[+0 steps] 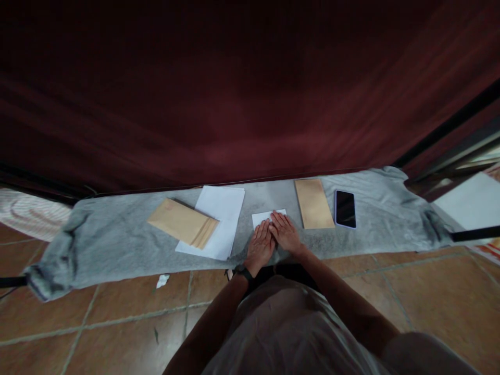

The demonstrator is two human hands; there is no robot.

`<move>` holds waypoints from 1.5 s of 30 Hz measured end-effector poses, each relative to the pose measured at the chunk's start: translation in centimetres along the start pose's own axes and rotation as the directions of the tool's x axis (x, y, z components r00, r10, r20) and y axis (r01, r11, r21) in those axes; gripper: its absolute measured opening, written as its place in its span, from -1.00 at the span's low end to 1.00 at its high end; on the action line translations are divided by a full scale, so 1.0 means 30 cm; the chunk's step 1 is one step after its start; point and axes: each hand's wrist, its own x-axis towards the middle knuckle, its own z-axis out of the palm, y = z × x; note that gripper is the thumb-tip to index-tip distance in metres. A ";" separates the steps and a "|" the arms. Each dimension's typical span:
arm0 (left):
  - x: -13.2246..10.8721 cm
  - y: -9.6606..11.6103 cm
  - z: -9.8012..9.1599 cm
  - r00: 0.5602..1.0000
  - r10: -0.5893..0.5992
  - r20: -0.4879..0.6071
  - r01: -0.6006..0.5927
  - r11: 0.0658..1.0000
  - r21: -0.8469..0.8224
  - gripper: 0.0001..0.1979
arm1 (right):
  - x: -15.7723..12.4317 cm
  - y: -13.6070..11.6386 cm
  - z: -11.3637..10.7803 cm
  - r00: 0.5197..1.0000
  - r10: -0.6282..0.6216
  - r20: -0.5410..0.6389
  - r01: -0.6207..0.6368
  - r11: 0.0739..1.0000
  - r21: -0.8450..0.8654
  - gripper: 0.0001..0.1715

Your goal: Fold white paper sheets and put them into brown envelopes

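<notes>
A small white folded-looking piece of paper (259, 217) lies on the grey cloth, partly covered by both hands. My left hand (261, 245) rests flat on its near left part, fingers stretched out. Beside it, my right hand (286, 234) presses flat on the paper's right side, with its fingers extended and the two hands touching or nearly so. To the left are white sheets (224, 219) and, overlapping them, a fanned stack of brown envelopes (182, 221). A single brown envelope (314, 204) lies to the right of my hands.
A phone (345, 209) with a purple edge lies right of the single envelope. Grey cloth (117, 239) covers the narrow surface. Behind it hangs a dark red curtain (234, 125). A white scrap (162, 280) is on the tiled floor (136, 323).
</notes>
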 end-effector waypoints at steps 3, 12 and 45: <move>-0.003 0.003 -0.006 1.000 -0.016 0.007 0.016 1.000 0.026 -0.41 | -0.018 0.040 0.011 0.999 0.036 -0.037 -0.037 0.999 -0.015 -0.37; 0.084 0.040 -0.019 0.994 -0.104 0.030 0.101 0.991 0.091 -0.45 | -0.036 0.075 0.046 0.993 0.089 -0.081 -0.091 0.996 -0.016 -0.34; 0.058 -0.106 -0.073 0.990 -0.135 0.048 0.125 0.978 0.164 -0.33 | -0.093 -0.019 0.021 0.990 -0.051 -0.132 0.050 0.999 -0.015 -0.35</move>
